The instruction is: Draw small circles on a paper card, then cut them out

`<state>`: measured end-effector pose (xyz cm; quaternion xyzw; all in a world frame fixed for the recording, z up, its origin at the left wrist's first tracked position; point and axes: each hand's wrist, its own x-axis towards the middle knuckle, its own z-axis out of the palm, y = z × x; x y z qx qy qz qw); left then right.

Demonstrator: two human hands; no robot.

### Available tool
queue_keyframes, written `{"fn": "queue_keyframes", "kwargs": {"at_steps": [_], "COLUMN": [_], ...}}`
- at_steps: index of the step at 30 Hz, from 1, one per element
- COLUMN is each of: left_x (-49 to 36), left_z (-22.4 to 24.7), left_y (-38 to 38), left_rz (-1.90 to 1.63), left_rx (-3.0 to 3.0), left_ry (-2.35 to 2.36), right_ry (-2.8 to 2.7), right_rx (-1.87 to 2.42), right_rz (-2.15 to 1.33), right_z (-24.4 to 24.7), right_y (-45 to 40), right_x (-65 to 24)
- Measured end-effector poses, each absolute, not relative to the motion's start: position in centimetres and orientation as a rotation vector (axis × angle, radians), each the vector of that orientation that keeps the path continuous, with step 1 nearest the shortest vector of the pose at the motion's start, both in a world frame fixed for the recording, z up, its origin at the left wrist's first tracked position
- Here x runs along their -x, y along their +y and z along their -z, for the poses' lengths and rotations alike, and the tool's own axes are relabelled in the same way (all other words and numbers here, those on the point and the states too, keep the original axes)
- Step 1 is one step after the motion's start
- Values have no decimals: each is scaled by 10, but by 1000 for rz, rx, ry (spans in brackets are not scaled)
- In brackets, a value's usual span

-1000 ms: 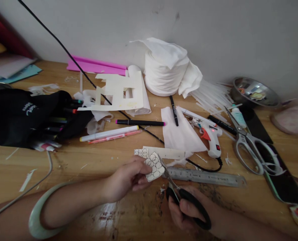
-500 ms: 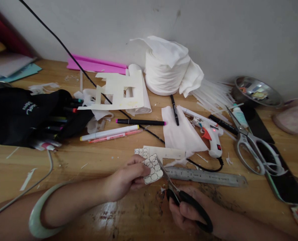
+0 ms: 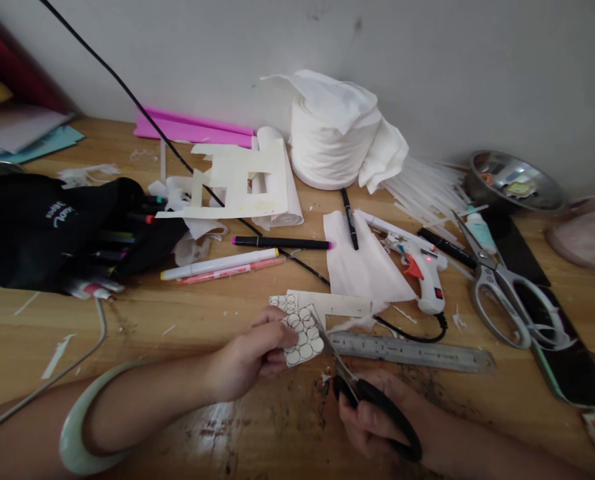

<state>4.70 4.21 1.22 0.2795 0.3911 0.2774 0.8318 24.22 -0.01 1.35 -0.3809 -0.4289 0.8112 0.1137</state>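
Between the thumb and fingers of my left hand (image 3: 257, 350) is a small white card (image 3: 303, 339) with black circles drawn on it. My right hand (image 3: 372, 413) is wrapped round black-handled scissors (image 3: 350, 381), whose blades point up and left along the card's right edge. A second circle-patterned piece (image 3: 283, 304) lies just behind the card. Beside the blades, a steel ruler (image 3: 417, 354) lies flat on the wooden table (image 3: 177, 433). A pale paper strip (image 3: 332, 303) is behind the ruler.
Behind are markers (image 3: 281, 243), white cloth (image 3: 360, 260), cut paper (image 3: 232, 183) and a white roll (image 3: 332, 143). On the right are a glue gun (image 3: 430, 283), large grey scissors (image 3: 497, 283), a phone (image 3: 572, 353) and a metal bowl (image 3: 515, 183). A black pouch (image 3: 52, 233) lies left.
The card has tilted slightly in my left hand, its right edge shifting a little left. The black scissor handles look slightly closer together.
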Motion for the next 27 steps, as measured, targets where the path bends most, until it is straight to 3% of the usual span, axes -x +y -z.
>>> {"fn": "queue_keyframes", "kwargs": {"at_steps": [27], "left_x": [-48], "left_z": [-5], "left_y": [46], "left_rz": [-670], "left_rx": [-728], "left_ry": [744], "right_ry": [-1200], "right_rx": [1100], "right_rz": [-2375], "right_z": [-14], "right_y": [-2], "right_x": [-241]}}
